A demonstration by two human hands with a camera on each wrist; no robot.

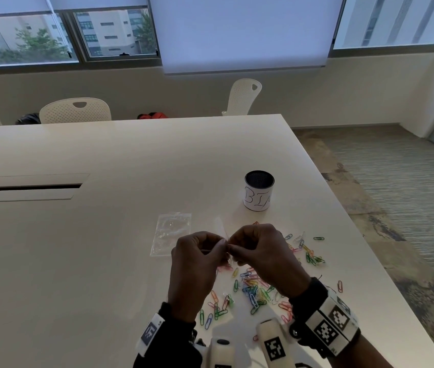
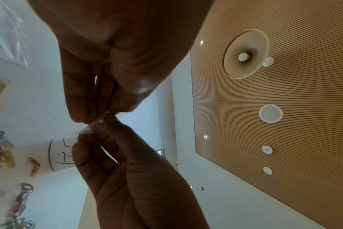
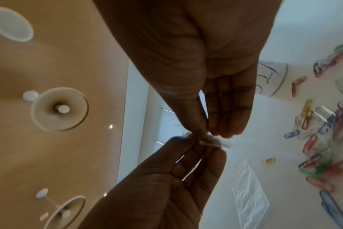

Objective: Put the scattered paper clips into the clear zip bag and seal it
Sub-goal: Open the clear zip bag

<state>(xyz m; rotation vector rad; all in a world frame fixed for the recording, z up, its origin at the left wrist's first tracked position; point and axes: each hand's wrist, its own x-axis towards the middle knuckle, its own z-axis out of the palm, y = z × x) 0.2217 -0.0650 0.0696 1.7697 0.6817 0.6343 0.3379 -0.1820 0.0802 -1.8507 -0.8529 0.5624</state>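
- Both hands are raised above the table (image 1: 131, 160), fingertips meeting. The left hand (image 1: 197, 257) and the right hand (image 1: 259, 251) each pinch the same small piece of clear plastic between thumb and fingers.
- That piece reads as the mouth edge of a clear zip bag (image 2: 94, 127); in the right wrist view it shows as a thin sliver (image 3: 209, 140) caught between the 2 pinches. How much of the bag hangs below the fingers I cannot tell — the hands hide it.
- The pinches sit touching one another on the strip, so my judgement is that the person is working the 2 lips apart, and the coming move turns on pulling them in opposite directions, left hand leftward and right hand rightward.
- The paper clips (image 1: 253, 289) lie scattered on the table directly under and to the right of the hands, a dense cluster near the right wrist and a thinner spread farther right. None appears to be in the held bag yet.
- The right hand is the nearer one to most clips — it looks the likelier to gather them while the left holds the mouth open.
- A second clear bag (image 1: 170, 232) lies flat on the table just left of the hands, untouched.
- A white cup (image 1: 259, 191) with handwritten letters stands beyond the clips.
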